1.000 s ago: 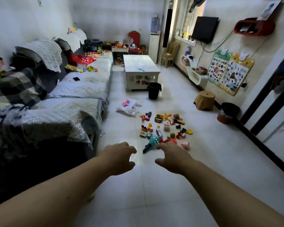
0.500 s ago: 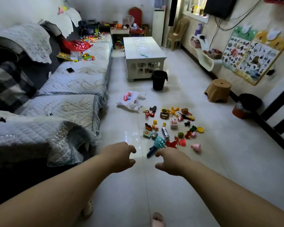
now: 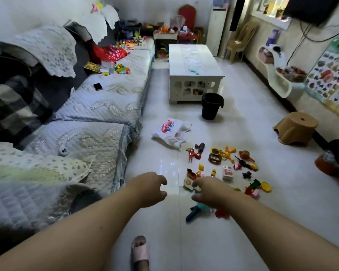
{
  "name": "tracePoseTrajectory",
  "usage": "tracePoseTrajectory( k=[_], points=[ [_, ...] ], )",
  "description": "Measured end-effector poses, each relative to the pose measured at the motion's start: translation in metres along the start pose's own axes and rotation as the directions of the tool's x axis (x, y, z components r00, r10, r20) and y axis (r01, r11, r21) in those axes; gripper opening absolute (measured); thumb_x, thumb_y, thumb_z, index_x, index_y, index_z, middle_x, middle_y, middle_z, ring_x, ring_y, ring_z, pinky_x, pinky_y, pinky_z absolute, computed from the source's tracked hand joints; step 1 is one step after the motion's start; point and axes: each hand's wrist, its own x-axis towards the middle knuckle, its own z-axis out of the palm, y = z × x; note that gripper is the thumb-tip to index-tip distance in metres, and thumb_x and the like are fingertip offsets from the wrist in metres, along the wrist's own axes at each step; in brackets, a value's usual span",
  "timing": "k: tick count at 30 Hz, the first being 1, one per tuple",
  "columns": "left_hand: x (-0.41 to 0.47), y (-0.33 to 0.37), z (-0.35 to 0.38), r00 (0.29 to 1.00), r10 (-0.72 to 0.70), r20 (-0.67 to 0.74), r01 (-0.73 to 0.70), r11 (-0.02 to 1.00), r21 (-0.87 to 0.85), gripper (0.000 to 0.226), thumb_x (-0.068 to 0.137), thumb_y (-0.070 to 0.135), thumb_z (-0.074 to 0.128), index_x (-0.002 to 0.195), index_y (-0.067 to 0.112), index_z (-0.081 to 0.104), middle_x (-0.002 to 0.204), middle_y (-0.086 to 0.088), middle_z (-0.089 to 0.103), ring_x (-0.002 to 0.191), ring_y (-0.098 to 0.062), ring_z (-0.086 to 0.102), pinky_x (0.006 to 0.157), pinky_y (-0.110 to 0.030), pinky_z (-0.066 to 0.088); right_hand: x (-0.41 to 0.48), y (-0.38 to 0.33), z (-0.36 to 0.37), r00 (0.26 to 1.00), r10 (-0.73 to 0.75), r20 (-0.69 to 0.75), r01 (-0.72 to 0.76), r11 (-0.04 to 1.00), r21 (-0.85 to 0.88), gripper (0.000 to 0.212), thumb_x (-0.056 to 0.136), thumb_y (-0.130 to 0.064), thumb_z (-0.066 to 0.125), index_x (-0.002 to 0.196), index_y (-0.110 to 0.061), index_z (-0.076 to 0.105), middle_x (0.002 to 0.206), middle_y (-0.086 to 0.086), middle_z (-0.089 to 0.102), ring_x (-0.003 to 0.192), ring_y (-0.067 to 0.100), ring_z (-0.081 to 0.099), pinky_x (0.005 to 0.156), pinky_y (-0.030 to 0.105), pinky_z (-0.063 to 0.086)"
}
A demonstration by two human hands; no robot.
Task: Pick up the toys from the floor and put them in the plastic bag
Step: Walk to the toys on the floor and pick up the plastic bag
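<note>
On the floor: a scatter of small toys (image 3: 223, 167) lies on the pale tiles, between the sofa (image 3: 98, 106) and the wall on the right, none of them gathered yet.
Plastic bag: the white plastic bag (image 3: 171, 133) with a red print lies crumpled and flat on the floor just beyond the toys, near the sofa's edge; nothing shows inside it as far as can be told.
Left hand: the left hand (image 3: 148, 187) is stretched out in front of the person, fingers loosely curled and apart, holding nothing, over bare tile beside the toys.
Right hand: the right hand (image 3: 210, 189) reaches out over the near edge of the scatter, fingers curled but not closed on anything, with a teal and dark blue toy (image 3: 196, 210) showing just under it and a red piece (image 3: 221, 213) beside that.
Other toys: an orange figure (image 3: 227, 153), a small pink and white box (image 3: 227, 172) and a yellow disc (image 3: 266, 186) lie further out, each apart from the next.
Nearby: a black bin (image 3: 211, 105) stands by the white counter (image 3: 194, 73); a brown stool (image 3: 296, 127) sits to the right; a slippered foot (image 3: 139, 251) shows at the bottom.
Progress: by the look of things the task is at its very start, nothing picked up, nothing bagged.
Left to do: every toy has to be lifted, and the bag probably needs opening first.
</note>
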Motion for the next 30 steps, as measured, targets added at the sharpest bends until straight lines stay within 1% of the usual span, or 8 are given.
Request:
tracePoseTrajectory(
  k=[3,6,9,13,15,19,25,30],
  points=[
    [0.059,-0.035,-0.026,0.999,0.039,-0.008,-0.039,0.999,0.028,0.049,0.090,0.046,0.050,0.136,0.032,0.047,0.136,-0.001,0.052,0.121,-0.023,0.052,0.096,-0.037,0.045,0.068,-0.009,-0.027,0.999,0.028,-0.021,-0.028,1.000,0.002,0.047,0.086,-0.043,0.059,0.129,-0.028,0.050,0.128,0.003,0.056,0.105,0.019,0.059,0.091,0.037,0.052],
    [0.113,-0.071,-0.061,0.998,0.056,-0.011,-0.056,0.998,0.028,0.049,0.089,0.047,0.050,0.136,0.034,0.048,0.135,0.000,0.053,0.117,-0.023,0.055,0.094,-0.038,0.047,0.128,-0.019,-0.059,0.997,0.066,-0.028,-0.066,0.998,0.022,0.047,0.085,-0.045,0.058,0.129,-0.030,0.049,0.125,0.001,0.058,0.098,0.019,0.063,0.086,0.037,0.054],
    [0.161,-0.103,-0.096,0.997,0.071,-0.009,-0.071,0.997,0.030,0.049,0.089,0.048,0.051,0.136,0.035,0.047,0.135,0.001,0.052,0.119,-0.023,0.053,0.095,-0.037,0.046,0.181,-0.029,-0.092,0.994,0.102,-0.032,-0.101,0.995,0.018,0.049,0.086,-0.042,0.057,0.132,-0.028,0.048,0.129,0.000,0.057,0.105,0.018,0.060,0.089,0.036,0.051],
    [0.231,-0.136,-0.134,0.994,0.105,-0.023,-0.105,0.994,0.020,0.050,0.089,0.046,0.051,0.137,0.034,0.046,0.138,0.001,0.050,0.122,-0.022,0.051,0.096,-0.036,0.045,0.247,-0.032,-0.131,0.988,0.139,-0.068,-0.135,0.989,0.064,0.049,0.085,-0.042,0.055,0.132,-0.028,0.049,0.133,-0.002,0.056,0.112,0.018,0.057,0.091,0.037,0.050],
    [0.262,-0.144,-0.146,0.993,0.115,-0.015,-0.115,0.993,0.009,0.051,0.089,0.046,0.051,0.138,0.034,0.045,0.139,0.001,0.049,0.123,-0.021,0.050,0.096,-0.036,0.045,0.275,-0.027,-0.148,0.987,0.146,-0.072,-0.141,0.987,0.074,0.049,0.085,-0.042,0.055,0.131,-0.027,0.050,0.133,-0.002,0.056,0.113,0.019,0.057,0.092,0.039,0.050],
    [0.341,-0.156,-0.173,0.989,0.145,-0.006,-0.145,0.989,-0.007,0.052,0.089,0.044,0.053,0.139,0.034,0.044,0.143,0.002,0.047,0.126,-0.019,0.049,0.101,-0.034,0.042,0.346,-0.005,-0.187,0.977,0.182,-0.110,-0.168,0.978,0.125,0.049,0.084,-0.043,0.056,0.129,-0.026,0.052,0.127,0.000,0.060,0.104,0.020,0.061,0.087,0.037,0.053],
    [0.485,-0.164,-0.227,0.990,0.132,0.038,-0.132,0.991,-0.002,0.053,0.086,0.046,0.053,0.137,0.038,0.045,0.140,0.004,0.048,0.122,-0.019,0.051,0.097,-0.036,0.045,0.465,0.039,-0.259,0.975,0.206,-0.088,-0.187,0.964,0.187,0.050,0.083,-0.046,0.056,0.129,-0.026,0.051,0.127,0.002,0.058,0.109,0.020,0.057,0.090,0.036,0.050],
    [0.585,-0.159,-0.268,0.986,0.161,0.045,-0.160,0.987,-0.023,0.051,0.085,0.046,0.055,0.135,0.037,0.048,0.140,0.004,0.049,0.122,-0.019,0.051,0.099,-0.033,0.043,0.537,0.067,-0.314,0.968,0.243,-0.065,-0.225,0.951,0.211,0.049,0.086,-0.040,0.056,0.131,-0.025,0.050,0.131,0.003,0.056,0.115,0.020,0.054,0.092,0.035,0.048]
  ],
)
